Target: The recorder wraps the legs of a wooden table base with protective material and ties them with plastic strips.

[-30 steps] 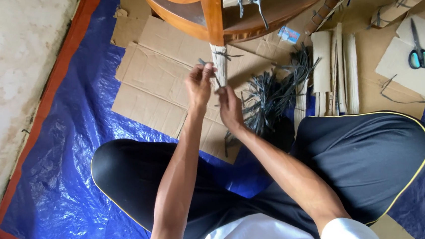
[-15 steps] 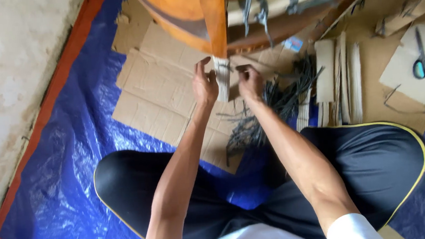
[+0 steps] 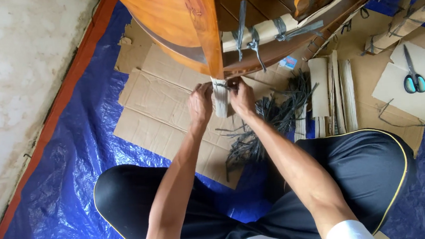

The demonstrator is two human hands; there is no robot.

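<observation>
- Left hand & right hand sit either side of a chair leg, right at its lower end, where a cardboard wrap covers the wood.
- Both hands are closed in a pinch on a thin grey strap running across the top of the wrap; left pinches one end, right the other, strap taut between them.
- Leg belongs to an orange-brown wooden chair filling the top centre of the view; a crossbar higher up already carries a cardboard strip tied w/ grey straps.
- Loose bundle of grey straps lies on the floor just right of the hands, fanned out, touching the flat cardboard.
- Flat cardboard sheet under the leg, brown, rectangular w/ fold creases, on top of a blue tarp w/ orange edge.
- Folded cardboard strips stand in a row to the right of the bundle.
- Small blue-and-white packet, rectangular, lies near the chair frame, above the bundle.
- Scissors w/ teal handles rest on a pale cardboard piece far right, well apart from the hands.
- More wrapped pieces top right, tied w/ straps.
- Person sits cross-legged, black shorts w/ yellow piping.
</observation>
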